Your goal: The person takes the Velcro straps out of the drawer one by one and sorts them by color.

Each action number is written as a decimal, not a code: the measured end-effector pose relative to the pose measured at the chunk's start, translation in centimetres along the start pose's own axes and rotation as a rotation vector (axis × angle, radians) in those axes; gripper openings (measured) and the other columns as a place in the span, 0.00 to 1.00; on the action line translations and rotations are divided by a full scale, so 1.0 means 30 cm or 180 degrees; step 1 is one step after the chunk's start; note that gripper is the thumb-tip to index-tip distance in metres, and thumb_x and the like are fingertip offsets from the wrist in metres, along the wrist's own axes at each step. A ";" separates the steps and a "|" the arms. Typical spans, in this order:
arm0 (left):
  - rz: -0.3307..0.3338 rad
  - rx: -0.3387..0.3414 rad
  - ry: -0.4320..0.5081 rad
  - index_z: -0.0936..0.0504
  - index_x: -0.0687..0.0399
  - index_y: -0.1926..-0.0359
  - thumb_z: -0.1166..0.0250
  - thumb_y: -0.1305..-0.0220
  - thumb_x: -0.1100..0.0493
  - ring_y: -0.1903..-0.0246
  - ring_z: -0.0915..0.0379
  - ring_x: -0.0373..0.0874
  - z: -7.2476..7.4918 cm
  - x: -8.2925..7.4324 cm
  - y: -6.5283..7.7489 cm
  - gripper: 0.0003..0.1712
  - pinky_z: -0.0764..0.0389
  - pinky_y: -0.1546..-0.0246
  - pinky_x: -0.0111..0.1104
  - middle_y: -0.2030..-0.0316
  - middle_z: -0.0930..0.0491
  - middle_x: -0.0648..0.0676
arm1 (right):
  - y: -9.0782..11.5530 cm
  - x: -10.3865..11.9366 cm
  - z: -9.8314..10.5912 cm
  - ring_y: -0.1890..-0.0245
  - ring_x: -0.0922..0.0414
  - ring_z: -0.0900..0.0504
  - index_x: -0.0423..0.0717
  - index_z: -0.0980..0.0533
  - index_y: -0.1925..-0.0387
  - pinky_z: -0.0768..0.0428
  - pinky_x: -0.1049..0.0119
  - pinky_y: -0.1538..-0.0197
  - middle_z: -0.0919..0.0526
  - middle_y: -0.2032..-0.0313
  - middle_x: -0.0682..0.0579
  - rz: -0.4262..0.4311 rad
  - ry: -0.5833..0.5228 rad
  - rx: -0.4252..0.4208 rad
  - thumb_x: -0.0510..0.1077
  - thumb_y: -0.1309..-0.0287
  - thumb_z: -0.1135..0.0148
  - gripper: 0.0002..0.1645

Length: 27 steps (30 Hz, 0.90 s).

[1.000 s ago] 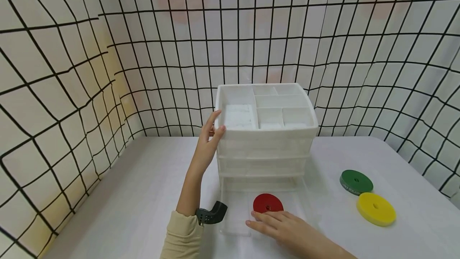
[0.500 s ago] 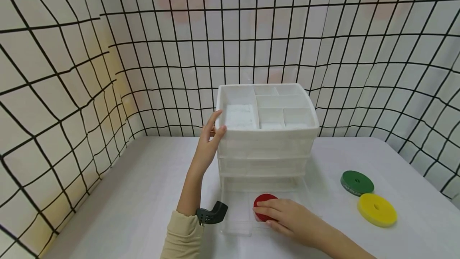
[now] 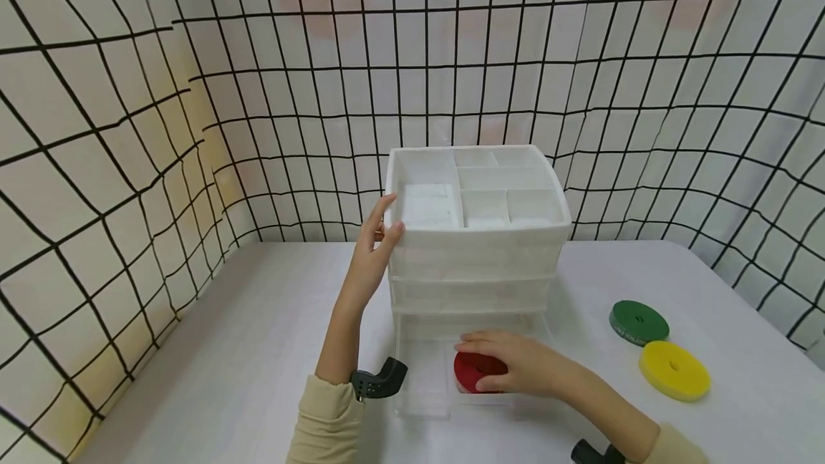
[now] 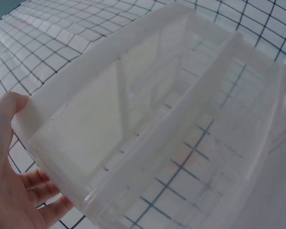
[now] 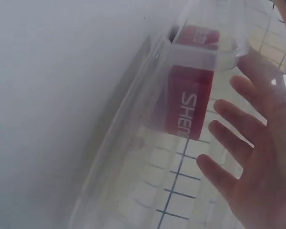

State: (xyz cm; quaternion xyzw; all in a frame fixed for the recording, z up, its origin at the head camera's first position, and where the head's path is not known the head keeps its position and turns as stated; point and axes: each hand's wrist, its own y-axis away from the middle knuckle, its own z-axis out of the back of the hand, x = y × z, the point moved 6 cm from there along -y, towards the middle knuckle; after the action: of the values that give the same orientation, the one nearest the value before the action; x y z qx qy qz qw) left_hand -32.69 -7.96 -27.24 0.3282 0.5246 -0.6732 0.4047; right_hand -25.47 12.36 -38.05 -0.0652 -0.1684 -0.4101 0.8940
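In the head view, a white plastic drawer unit [image 3: 477, 256] stands mid-table, with its clear bottom drawer [image 3: 422, 385] pulled out. My left hand [image 3: 369, 263] holds the unit's upper left side, thumb at the front corner. The left wrist view shows that hand's thumb and fingers [image 4: 40, 188] against the unit. A flat red roll [image 3: 473, 371] with a small centre hole lies in the drawer; pale lettering marks its side in the right wrist view. Over it, my right hand [image 3: 522, 364] spreads its fingers behind and its thumb in front. Fingertip contact cannot be told.
A green roll [image 3: 638, 323] and a yellow roll [image 3: 674, 371] lie touching or nearly touching on the table, right of the unit. Divided compartments [image 3: 493, 177] form the unit's top. Black wire mesh [image 3: 477, 41] surrounds the table's back and sides.
My right hand has moved from in front of the red roll to over it, fingers now reaching behind. The left hand keeps its place on the unit.
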 end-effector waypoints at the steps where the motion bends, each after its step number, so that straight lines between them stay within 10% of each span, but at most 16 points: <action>1: 0.0019 0.0003 0.0007 0.43 0.34 0.34 0.50 0.34 0.47 0.59 0.42 0.45 0.001 -0.003 0.001 0.28 0.35 0.62 0.36 0.62 0.44 0.48 | -0.006 -0.002 -0.001 0.41 0.50 0.32 0.61 0.33 0.40 0.24 0.52 0.51 0.30 0.40 0.54 -0.0029 -0.0020 0.0039 0.58 0.49 0.39 0.33; 12: 0.0072 0.0050 -0.0002 0.44 0.46 0.32 0.52 0.33 0.54 0.60 0.43 0.44 0.001 -0.102 0.041 0.29 0.37 0.62 0.34 0.62 0.45 0.49 | -0.038 -0.019 -0.031 0.41 0.50 0.33 0.61 0.31 0.42 0.25 0.51 0.51 0.33 0.38 0.52 0.0074 0.0010 0.0122 0.55 0.44 0.44 0.26; 27: -0.0003 0.0015 -0.0005 0.43 0.32 0.34 0.50 0.34 0.47 0.59 0.42 0.45 -0.001 -0.012 0.003 0.28 0.35 0.63 0.35 0.61 0.44 0.49 | -0.035 -0.010 -0.018 0.43 0.50 0.33 0.56 0.30 0.42 0.23 0.55 0.53 0.34 0.38 0.52 -0.0016 -0.0114 0.0178 0.55 0.49 0.38 0.31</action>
State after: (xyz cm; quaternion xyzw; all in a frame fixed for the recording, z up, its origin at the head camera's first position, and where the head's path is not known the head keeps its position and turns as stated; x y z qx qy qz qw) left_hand -32.44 -7.89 -26.98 0.3284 0.5229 -0.6749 0.4041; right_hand -26.30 11.74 -38.69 -0.0471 -0.1960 -0.4062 0.8913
